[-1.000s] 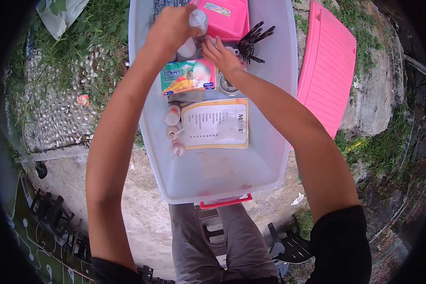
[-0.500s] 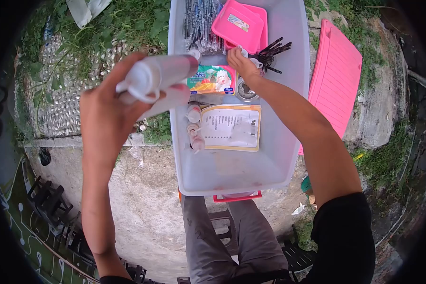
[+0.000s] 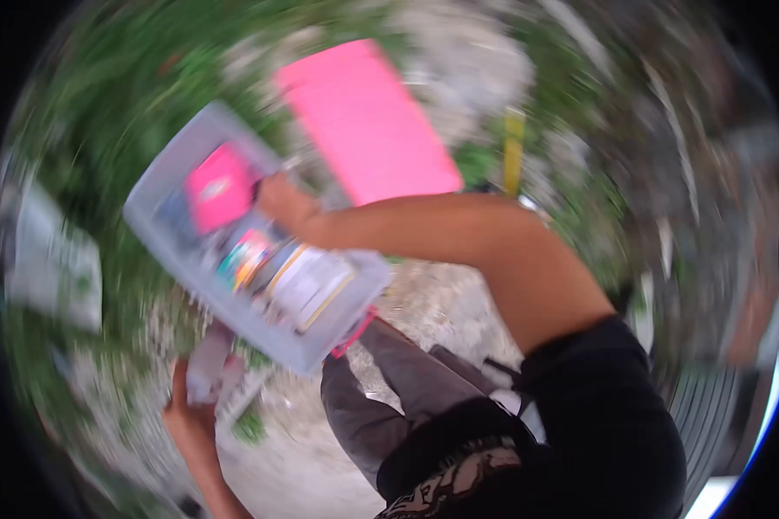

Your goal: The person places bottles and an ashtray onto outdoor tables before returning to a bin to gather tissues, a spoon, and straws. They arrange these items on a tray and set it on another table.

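My left hand (image 3: 189,413) is closed around clear plastic bottles (image 3: 209,363), outside the near left side of the translucent bin (image 3: 273,342). My right hand (image 3: 287,206) reaches over the bin's right side, beside the pink trays (image 3: 220,189); motion blur hides its fingers and whatever they may hold. In the bin, a colourful pack (image 3: 247,257) lies between the trays and a white printed menu sheet (image 3: 310,284) with a yellow border.
A pink lid (image 3: 368,121) lies on the ground beyond the bin. A yellow strip (image 3: 513,151) stands out farther right. At the far left is a whitish sheet (image 3: 54,255). Grass and stony ground surround the bin.
The view has swung and blurred, so the bin now appears tilted and farther left. My left hand, still with the bottles, appears lower, near the bin's side. My right hand remains by the trays.
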